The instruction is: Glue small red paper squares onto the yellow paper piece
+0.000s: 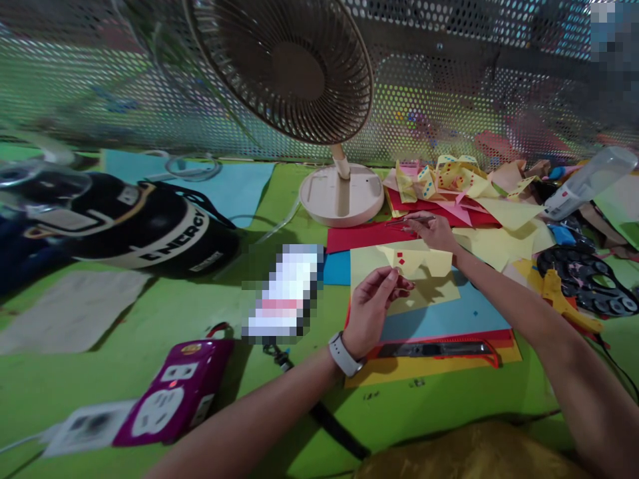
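Note:
My left hand [374, 303], with a pale watch at the wrist, pinches the left end of a yellow paper strip [434, 263] that bears small red squares. My right hand [432, 229] is closed around thin metal tweezers [399, 221], held above the strip and over red paper [354, 237]. Below my hands lie a pale yellow sheet [439, 293], a light blue sheet [449, 316] and orange and yellow sheets. A black and red cutter [439, 349] rests across the front of this stack.
A fan [342, 196] stands behind the papers. At left are a black bottle [164, 233], a phone [284, 293] and a purple power socket [174, 392]. Paper scraps [459, 176], a yellow glue gun [564, 306], a black tray [589, 279] and a clear bottle [589, 183] are at right.

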`<state>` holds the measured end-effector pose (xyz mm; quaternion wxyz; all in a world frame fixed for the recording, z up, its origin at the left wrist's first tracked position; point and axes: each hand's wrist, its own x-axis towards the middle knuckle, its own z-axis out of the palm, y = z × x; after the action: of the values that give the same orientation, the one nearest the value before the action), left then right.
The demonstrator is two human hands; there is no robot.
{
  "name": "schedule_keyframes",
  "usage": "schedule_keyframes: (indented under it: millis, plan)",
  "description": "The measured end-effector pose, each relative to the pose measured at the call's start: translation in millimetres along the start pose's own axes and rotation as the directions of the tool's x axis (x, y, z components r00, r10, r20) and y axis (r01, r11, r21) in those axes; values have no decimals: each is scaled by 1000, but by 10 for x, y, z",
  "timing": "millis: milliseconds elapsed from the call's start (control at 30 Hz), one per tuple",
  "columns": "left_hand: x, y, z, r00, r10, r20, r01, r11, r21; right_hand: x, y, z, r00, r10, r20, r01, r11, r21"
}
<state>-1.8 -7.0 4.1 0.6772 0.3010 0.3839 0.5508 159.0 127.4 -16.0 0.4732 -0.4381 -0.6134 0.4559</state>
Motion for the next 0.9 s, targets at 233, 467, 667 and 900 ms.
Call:
schedule_keyframes:
  millis: [233, 467, 667, 900]
  plan:
    - [6, -12, -9, 1000, 6, 10, -6, 1000, -11, 9, -28, 19, 1000, 2, -24, -2, 1000, -15]
    - [12, -15, -9, 1000, 0, -5, 0, 1000, 10, -7, -47, 22, 999, 2, -45, -4, 999, -50]
    - [18, -18, -18, 1000, -3, 2, 3, 1000, 8, 0, 31, 16, 998, -5, -62, 3, 999, -39]
    - [31, -23, -25, 1000, -16, -18, 16, 1000, 17, -15, -47, -43, 996, -26, -85, 27, 1000, 6]
